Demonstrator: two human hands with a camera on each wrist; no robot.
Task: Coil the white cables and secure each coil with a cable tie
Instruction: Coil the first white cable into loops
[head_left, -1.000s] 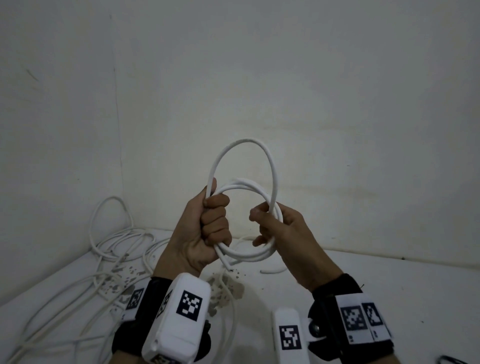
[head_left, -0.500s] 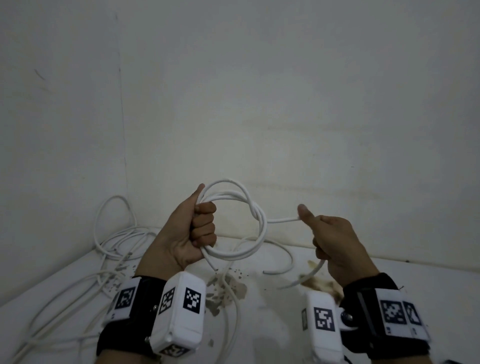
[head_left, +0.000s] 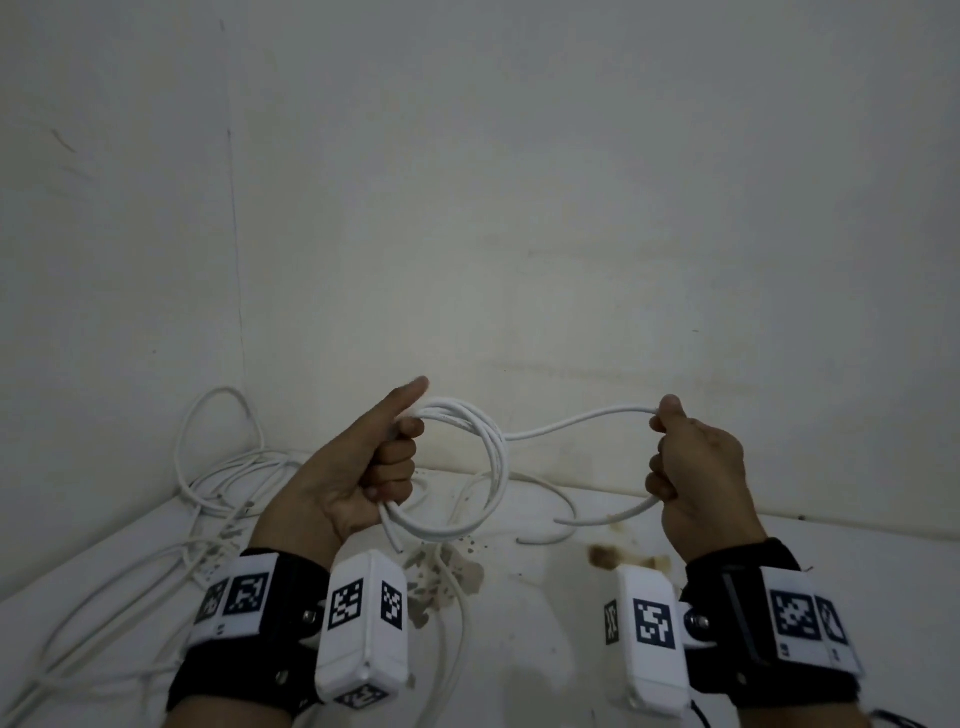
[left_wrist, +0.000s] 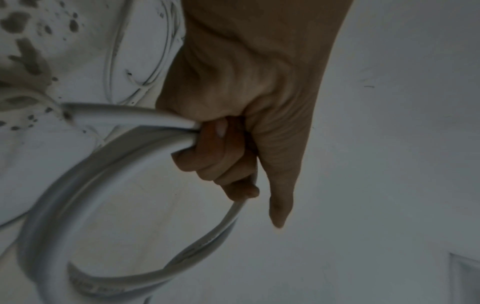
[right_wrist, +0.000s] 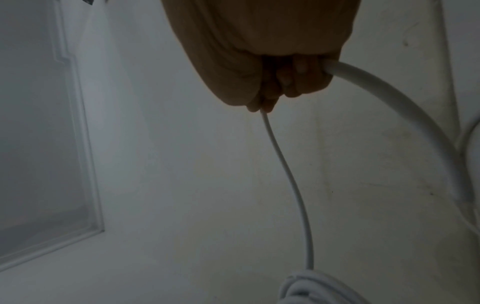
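My left hand (head_left: 382, 467) grips a small coil of white cable (head_left: 493, 462) in its fist, thumb sticking up, held in the air above the table. The left wrist view shows the same coil (left_wrist: 109, 197) running through the curled fingers (left_wrist: 207, 156). From the coil a single strand of cable (head_left: 576, 420) runs right to my right hand (head_left: 685, 467), which grips it in a fist. The cable's free end (head_left: 608, 517) curves out below that fist. In the right wrist view the strand (right_wrist: 291, 179) leaves the fingers (right_wrist: 298, 80) towards the coil (right_wrist: 311, 288).
A tangle of more white cables (head_left: 208, 488) lies on the white table (head_left: 519, 649) at the left, against the corner of the walls. Dark and brown stains (head_left: 608, 556) mark the table's middle. A loose cable (head_left: 550, 514) lies behind the hands.
My right hand has moved from the coil out to the right, drawing a strand of cable taut from it. The large upper loop has shrunk into the coil. Both hands sit lower.
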